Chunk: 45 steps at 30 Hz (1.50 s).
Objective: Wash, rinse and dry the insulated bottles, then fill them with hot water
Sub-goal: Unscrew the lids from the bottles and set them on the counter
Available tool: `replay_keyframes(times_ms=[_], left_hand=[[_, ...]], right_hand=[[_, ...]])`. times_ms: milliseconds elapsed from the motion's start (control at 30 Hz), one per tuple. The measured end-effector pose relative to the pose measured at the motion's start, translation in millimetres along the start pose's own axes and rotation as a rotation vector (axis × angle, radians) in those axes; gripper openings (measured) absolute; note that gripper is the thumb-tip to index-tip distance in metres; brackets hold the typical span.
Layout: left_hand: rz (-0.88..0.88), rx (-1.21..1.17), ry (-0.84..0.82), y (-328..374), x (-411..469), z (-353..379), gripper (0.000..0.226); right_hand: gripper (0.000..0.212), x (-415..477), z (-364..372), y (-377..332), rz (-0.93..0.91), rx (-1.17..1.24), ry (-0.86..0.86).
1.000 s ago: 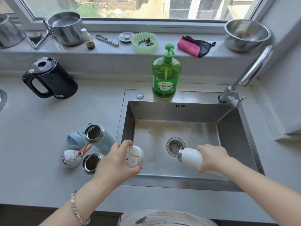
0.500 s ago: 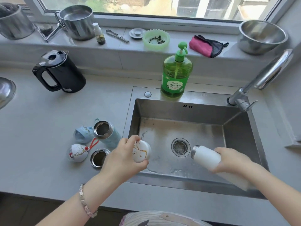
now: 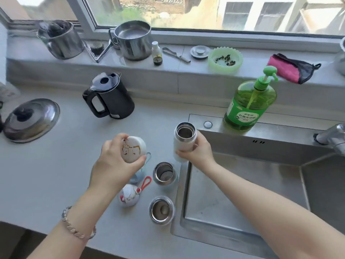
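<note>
My right hand (image 3: 198,151) grips a white insulated bottle (image 3: 183,142), upright with its open steel mouth up, at the sink's left edge. My left hand (image 3: 113,161) holds a white lid with gold marks (image 3: 133,149) above the counter. Below them two more open bottles stand on the counter, one at the back (image 3: 164,173) and one at the front (image 3: 162,210). A second white lid with a red loop (image 3: 129,197) lies beside them. A pale blue lid (image 3: 139,175) is mostly hidden under my left hand.
A black electric kettle (image 3: 109,99) stands on the counter behind my hands. A green dish soap pump bottle (image 3: 249,107) sits on the steel sink (image 3: 242,193) rim; the faucet (image 3: 332,136) is at far right. A pot lid (image 3: 30,119) lies left. Pots and a pink cloth (image 3: 287,69) line the sill.
My right hand has lifted the white bottle out of the sink, turned it upright and carried it left to the sink's edge. My left hand with the lid has moved left over the counter.
</note>
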State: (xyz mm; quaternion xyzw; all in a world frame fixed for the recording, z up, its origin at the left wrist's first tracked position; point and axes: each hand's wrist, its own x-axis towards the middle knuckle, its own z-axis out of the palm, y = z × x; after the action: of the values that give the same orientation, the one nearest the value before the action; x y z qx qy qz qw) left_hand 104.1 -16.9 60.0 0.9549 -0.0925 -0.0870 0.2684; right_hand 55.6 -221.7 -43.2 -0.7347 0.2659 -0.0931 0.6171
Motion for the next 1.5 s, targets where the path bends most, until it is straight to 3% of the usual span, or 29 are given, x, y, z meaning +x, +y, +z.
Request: replay_keyframes(times_ms=[233,467,700,800,933,1000,1100,1233,1367,1500], left_hand=[[-0.046,0.149,-0.141,-34,74,19,0.059],[0.026,0.349,-0.412,-50,156,95,0.062],[0.061,0.405,-0.544,-70,162,121,0.075],[0.045,0.309,-0.499,-61,162,102,0.070],[0.170,-0.016,-0.241,-2,140,62,0.017],[0.301,-0.108,-0.223,39,115,47,0.008],[0.443,-0.091,-0.378,91,82,46,0.008],[0.520,0.253,-0.721,153,54,70,0.017],[0.527,0.301,-0.789,228,32,81,0.019],[0.587,0.291,-0.710,312,13,73,0.017]], right_hand=[[0.060,20,50,12,0.052,-0.149,-0.097],[0.063,16,38,15,0.102,-0.306,-0.175],[0.029,2,-16,40,0.310,-0.544,-0.370],[0.023,1,-35,39,0.430,-0.564,-0.425],[0.030,-4,-76,33,0.495,-0.748,-0.469],[0.031,-7,-99,26,0.500,-0.831,-0.460],[0.023,-13,-136,10,0.490,-0.860,-0.429],[0.013,-32,-198,-28,0.482,-0.883,-0.391],[0.022,-57,-281,-87,0.433,-0.937,-0.266],[0.020,-85,-368,-148,0.293,-0.989,-0.044]])
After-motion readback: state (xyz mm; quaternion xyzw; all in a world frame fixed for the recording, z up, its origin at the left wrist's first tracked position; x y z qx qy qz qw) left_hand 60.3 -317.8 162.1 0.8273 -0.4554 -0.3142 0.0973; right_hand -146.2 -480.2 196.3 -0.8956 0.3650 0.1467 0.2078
